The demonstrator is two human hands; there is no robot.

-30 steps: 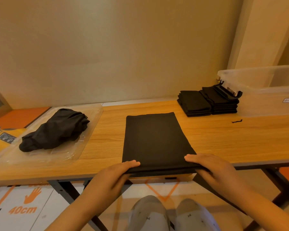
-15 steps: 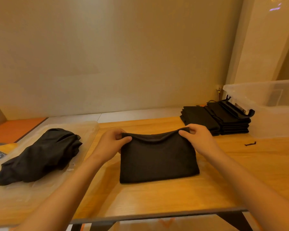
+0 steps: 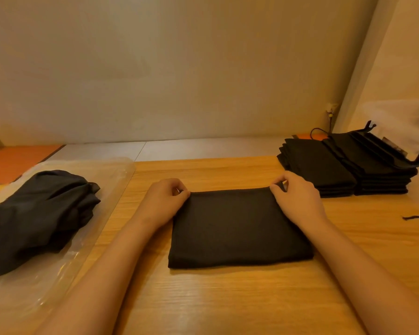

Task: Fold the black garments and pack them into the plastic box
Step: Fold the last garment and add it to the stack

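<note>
A black garment lies folded into a flat rectangle in the middle of the wooden table. My left hand pinches its far left corner and my right hand pinches its far right corner. Two stacks of folded black garments stand at the back right. Behind them, at the right edge, the clear plastic box shows only partly and blurred. A heap of unfolded black garments lies at the left.
The unfolded heap rests on a clear plastic sheet covering the table's left end. A small black scrap lies on the wood at the right. A pale wall runs close behind the table.
Both hands lifted the garment's near edge and carried it over to the far edge, halving its length. The fold now lies flat, and the view has moved closer.
</note>
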